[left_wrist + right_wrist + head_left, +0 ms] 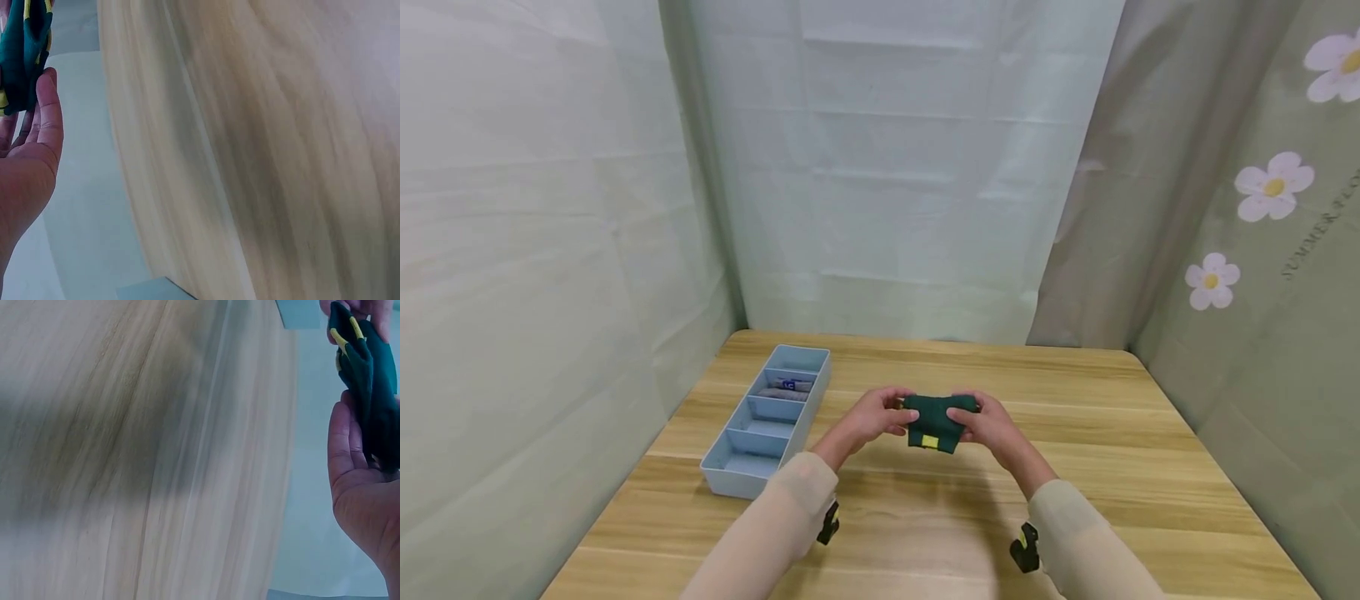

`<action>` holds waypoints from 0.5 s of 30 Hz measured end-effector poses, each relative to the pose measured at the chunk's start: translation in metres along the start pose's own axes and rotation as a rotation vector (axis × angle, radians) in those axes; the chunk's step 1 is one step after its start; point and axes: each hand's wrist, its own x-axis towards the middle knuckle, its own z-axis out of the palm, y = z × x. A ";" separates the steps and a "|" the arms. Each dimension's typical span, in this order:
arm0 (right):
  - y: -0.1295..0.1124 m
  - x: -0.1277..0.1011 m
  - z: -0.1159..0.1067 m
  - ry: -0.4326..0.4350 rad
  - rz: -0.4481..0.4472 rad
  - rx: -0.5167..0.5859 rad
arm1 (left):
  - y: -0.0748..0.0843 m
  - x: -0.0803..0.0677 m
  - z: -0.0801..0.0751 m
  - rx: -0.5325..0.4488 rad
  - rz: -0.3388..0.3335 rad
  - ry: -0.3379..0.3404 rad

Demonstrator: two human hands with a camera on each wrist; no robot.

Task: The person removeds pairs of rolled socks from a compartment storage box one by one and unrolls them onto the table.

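A folded dark green sock [934, 421] with a yellow patch is held up above the table, between both hands. My left hand [874, 414] pinches its left edge, thumb on the near face and fingers behind. At the opposite edge, my right hand [988, 423] grips it the same way. In the left wrist view the sock [22, 59] shows folded layers with yellow edging, partly cut off by the frame. The right wrist view shows the sock [369, 381] edge-on, its layers stacked over the right hand's fingers [340, 434].
A light blue divided box [816, 417] stands on the left of the wooden table [1075, 433]. One of its compartments holds folded grey fabric [786, 389] with a blue mark. Pale curtains [887, 208] surround the table's back and sides.
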 end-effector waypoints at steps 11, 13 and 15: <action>0.009 -0.003 -0.017 -0.014 0.005 -0.019 | -0.004 0.000 0.023 -0.054 0.022 0.044; 0.011 -0.004 -0.023 -0.034 -0.005 -0.035 | -0.004 0.001 0.027 -0.072 0.025 0.044; 0.012 -0.005 -0.030 -0.055 -0.015 -0.043 | -0.004 0.001 0.031 -0.083 0.029 0.043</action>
